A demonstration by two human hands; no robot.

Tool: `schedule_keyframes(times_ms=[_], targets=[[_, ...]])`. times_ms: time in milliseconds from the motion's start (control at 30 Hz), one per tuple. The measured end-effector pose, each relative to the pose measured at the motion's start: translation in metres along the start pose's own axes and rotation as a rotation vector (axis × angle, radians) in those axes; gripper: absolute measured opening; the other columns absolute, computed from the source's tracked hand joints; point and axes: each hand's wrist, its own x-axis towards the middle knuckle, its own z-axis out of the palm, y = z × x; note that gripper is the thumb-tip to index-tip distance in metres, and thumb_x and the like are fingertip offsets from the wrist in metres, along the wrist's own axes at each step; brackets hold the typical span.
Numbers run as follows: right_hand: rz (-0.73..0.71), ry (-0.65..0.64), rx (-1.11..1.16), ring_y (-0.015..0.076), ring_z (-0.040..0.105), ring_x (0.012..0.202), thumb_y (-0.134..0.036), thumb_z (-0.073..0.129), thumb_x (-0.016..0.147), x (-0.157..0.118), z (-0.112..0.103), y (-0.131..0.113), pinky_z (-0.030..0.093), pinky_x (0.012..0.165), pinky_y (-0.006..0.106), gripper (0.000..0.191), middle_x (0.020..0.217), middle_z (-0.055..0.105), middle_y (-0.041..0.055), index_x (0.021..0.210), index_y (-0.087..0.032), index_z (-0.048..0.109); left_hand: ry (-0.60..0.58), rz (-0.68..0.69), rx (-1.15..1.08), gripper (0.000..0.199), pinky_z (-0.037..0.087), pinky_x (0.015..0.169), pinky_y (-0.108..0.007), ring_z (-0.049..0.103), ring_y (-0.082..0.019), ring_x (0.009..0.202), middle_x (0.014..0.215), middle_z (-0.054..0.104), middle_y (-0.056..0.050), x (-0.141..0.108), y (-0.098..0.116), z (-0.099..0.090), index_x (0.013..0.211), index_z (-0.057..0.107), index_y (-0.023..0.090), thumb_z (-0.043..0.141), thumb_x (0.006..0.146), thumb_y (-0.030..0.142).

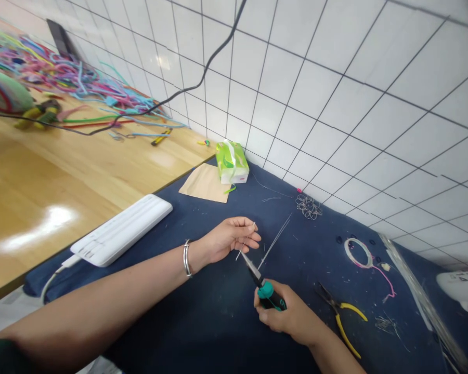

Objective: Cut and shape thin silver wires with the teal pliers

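Your left hand [236, 239] pinches a thin silvery wire [239, 254] over the dark blue cloth [203, 311]; piece looks unfinished. Teal-and-black-handled metal pliers [265, 290] meet its lower end, can't tell if they bite. Just right, long straight silvery wires [275, 240], apparently unworked. Your right hand [286, 314] is wrapped round the pliers' handles. Cluster of looped silvery wire [308, 206] near the wall, likely shaped already. Yellow-handled pliers [341, 311] lie unheld; thin wire clippings [388, 325] beyond suggest some cutting done.

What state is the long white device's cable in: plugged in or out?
Plugged in: the cable ends in a plug meeting the white device, no gap showing.
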Motion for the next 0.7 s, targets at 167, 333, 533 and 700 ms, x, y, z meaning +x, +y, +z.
schedule_keyframes(times_ms=[167, 333, 533, 700], targets=[[-0.041, 0.015, -0.251, 0.0091, 0.043, 0.063, -0.011, 0.052, 0.069, -0.0058, 0.0057, -0.0108, 0.038, 0.06, 0.022, 0.014, 0.072, 0.05, -0.0027, 0.081, -0.018, 0.053, -0.026, -0.043, 0.046, 0.025, 0.047, 0.053, -0.02, 0.065, -0.017, 0.074, 0.087, 0.067, -0.01, -0.0026, -0.0007, 0.0026, 0.09, 0.057, 0.014, 0.065, 0.075, 0.033], [-0.043, 0.029, -0.322, 0.0096, 0.044, 0.063, -0.011, 0.051, 0.068, -0.0072, 0.0073, -0.0089, 0.039, 0.061, 0.022, 0.015, 0.072, 0.051, -0.003, 0.081, -0.019, 0.053, -0.004, -0.027, 0.062, 0.025, 0.048, 0.056, -0.021, 0.064, -0.016, 0.076, 0.09, 0.065, -0.009, -0.0015, -0.0015, 0.0007, 0.09, 0.056, 0.015, 0.065, 0.075, 0.032], [-0.041, 0.022, -0.326, 0.0086, 0.043, 0.06, -0.011, 0.05, 0.069, -0.0079, 0.0082, -0.0053, 0.039, 0.06, 0.021, 0.015, 0.07, 0.05, -0.0036, 0.081, -0.019, 0.052, 0.056, 0.036, 0.066, 0.024, 0.05, 0.058, -0.023, 0.061, -0.014, 0.077, 0.091, 0.06, -0.006, 0.0007, -0.0022, -0.0012, 0.086, 0.058, 0.014, 0.068, 0.071, 0.031], [-0.066, 0.039, -0.402, 0.0095, 0.046, 0.065, -0.012, 0.051, 0.068, -0.0101, 0.0103, -0.0081, 0.038, 0.062, 0.02, 0.014, 0.073, 0.053, -0.0028, 0.081, -0.018, 0.053, 0.08, 0.026, 0.072, 0.026, 0.051, 0.058, -0.023, 0.06, -0.011, 0.067, 0.08, 0.058, -0.002, 0.0028, -0.0037, -0.0028, 0.086, 0.059, 0.014, 0.07, 0.07, 0.031]])
